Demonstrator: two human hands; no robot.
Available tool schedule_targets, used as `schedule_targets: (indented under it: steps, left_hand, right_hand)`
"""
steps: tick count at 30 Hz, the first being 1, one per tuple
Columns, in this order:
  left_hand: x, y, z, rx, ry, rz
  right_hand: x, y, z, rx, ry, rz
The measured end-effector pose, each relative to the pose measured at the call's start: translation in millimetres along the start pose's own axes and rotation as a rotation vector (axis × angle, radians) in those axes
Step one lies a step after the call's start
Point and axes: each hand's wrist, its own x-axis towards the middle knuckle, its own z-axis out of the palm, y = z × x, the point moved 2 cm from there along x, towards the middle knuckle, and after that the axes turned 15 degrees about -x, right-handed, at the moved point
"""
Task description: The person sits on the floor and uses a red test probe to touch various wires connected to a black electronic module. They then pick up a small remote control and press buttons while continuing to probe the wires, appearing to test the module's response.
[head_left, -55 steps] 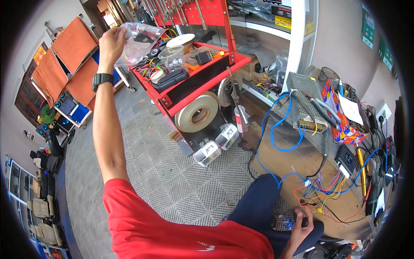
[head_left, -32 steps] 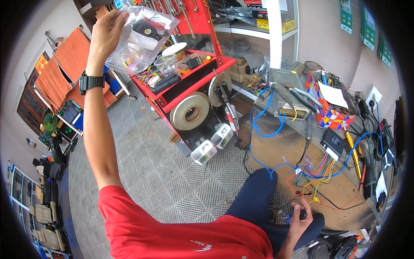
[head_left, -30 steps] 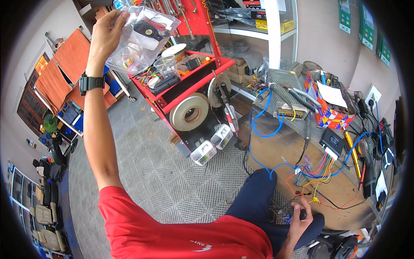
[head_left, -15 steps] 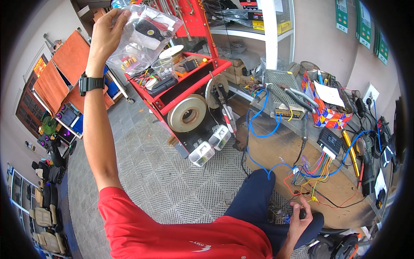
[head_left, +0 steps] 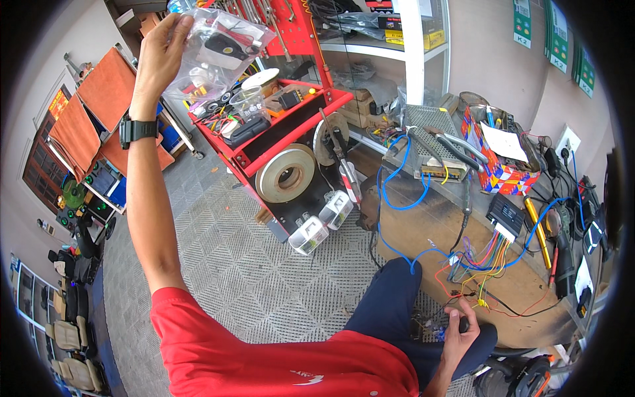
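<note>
My left hand [head_left: 161, 56] is raised at the upper left, its fingers pinched on the top edge of a clear plastic bag [head_left: 192, 69]. Inside the bag shows a black key-fob-like piece [head_left: 223, 46] with other small parts. The bag hangs over the top of a red tool cart [head_left: 291, 155]. Down at my lap, my right hand [head_left: 458, 341] is curled around a small dark object [head_left: 464, 325], mostly hidden by the fingers. Close beyond it, coloured wires [head_left: 486, 264] run from a black box-shaped module [head_left: 506, 215] across a brown worktop [head_left: 403, 231].
The cart carries loose wires, a black case [head_left: 248, 132] and tape rolls [head_left: 286, 173] on its side. A perforated metal power supply [head_left: 430, 126], pliers [head_left: 463, 151] and a colourful carton [head_left: 512, 177] stand at the right. A blue cable [head_left: 383, 178] droops off the worktop's edge.
The bag has swung slightly left and its contents have shifted, uncovering round black parts on the cart. My left hand has moved a little left; my right hand stays nearly still.
</note>
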Motion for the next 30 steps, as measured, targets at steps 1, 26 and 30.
schedule_targets:
  steps: [1,26,30]
  left_hand:
    - [-0.6,0.5,-0.6,-0.001,0.005,0.006]
    - [-15.6,-94.6,-17.2,0.531,0.173,0.021]
    - [-37.4,-159.1,16.0,0.555,0.165,0.086]
  right_hand:
    - [0.4,0.4,0.5,-0.007,-0.004,-0.006]
    - [-6.0,-17.0,8.0,-0.059,-0.024,0.075]
    - [-8.3,-20.7,9.7,-0.172,0.025,0.052]
